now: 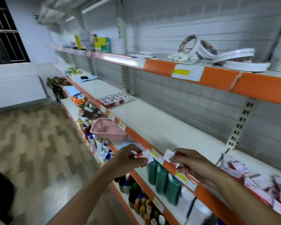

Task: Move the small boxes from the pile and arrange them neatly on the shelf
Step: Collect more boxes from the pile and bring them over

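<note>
I see the long white shelf (pixel 161 127) with its orange front edge running across my view, mostly bare in the middle. At its right end lies the pile of small boxes (pixel 253 181); farther left sits a neat block of arranged boxes (pixel 115 99). My left hand (pixel 130 158) has its grip clamped on one small box (pixel 144 155) at the shelf edge. My right hand (pixel 193 164) pinches another box (pixel 169 155) just beside it.
</note>
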Demonstrator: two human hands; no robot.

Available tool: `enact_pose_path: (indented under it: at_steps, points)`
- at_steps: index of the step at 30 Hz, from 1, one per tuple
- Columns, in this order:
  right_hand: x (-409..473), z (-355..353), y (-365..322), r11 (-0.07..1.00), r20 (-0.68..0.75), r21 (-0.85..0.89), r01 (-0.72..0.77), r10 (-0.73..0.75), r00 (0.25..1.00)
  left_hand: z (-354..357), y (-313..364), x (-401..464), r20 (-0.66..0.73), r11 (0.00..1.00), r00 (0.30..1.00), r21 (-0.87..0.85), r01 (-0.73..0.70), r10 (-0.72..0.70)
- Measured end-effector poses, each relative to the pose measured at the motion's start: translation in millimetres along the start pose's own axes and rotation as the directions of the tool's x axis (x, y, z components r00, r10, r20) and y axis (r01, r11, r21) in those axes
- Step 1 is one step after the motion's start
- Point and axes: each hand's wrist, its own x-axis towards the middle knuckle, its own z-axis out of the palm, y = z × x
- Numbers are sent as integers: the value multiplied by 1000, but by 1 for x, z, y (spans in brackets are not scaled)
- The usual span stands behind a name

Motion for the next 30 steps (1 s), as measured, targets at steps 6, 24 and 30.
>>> enact_pose_path:
  at_steps: [6,24,30]
  points:
    - [49,56,-5,999,80,-37,15,-12,997,-62,-51,18,17,998,1000,-62,-10,11]
    - [187,168,-30,992,205,-110,56,-32,978,-181,-124,54,-54,993,998,-114,14,-20]
    - [260,167,-44,977,156,-174,124,-97,983,-214,-136,118,-48,996,999,-94,-4,0]
